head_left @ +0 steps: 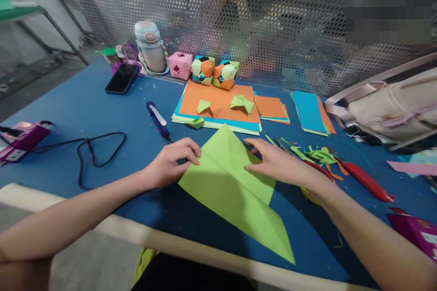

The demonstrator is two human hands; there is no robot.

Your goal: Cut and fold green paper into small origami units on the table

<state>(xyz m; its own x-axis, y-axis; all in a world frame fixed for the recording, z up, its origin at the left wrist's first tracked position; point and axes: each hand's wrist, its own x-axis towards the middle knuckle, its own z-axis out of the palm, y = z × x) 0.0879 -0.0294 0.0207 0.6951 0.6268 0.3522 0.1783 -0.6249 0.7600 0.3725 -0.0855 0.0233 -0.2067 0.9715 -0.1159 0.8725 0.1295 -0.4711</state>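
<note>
A large sheet of light green paper (228, 191) lies creased in front of me, its top corner pointing away and its lower right part lifted off the table. My left hand (177, 159) is closed, its thumb and curled fingers pinching the sheet's left edge. On the opposite side my right hand (273, 161) has its fingers and thumb apart, the tips at the sheet's right part. Beyond the sheet, small folded green pieces (241, 104) rest on a stack of orange, blue and pale green paper (218, 97).
A cutter-like blue tool (157, 119) lies left of the stack, a phone (122, 78) and a bottle (150, 47) behind it. Folded paper cubes (203, 70) stand near the mesh panel. Paper scraps (321, 155), a red-handled knife (367, 181) and a bag (392, 100) are on the right.
</note>
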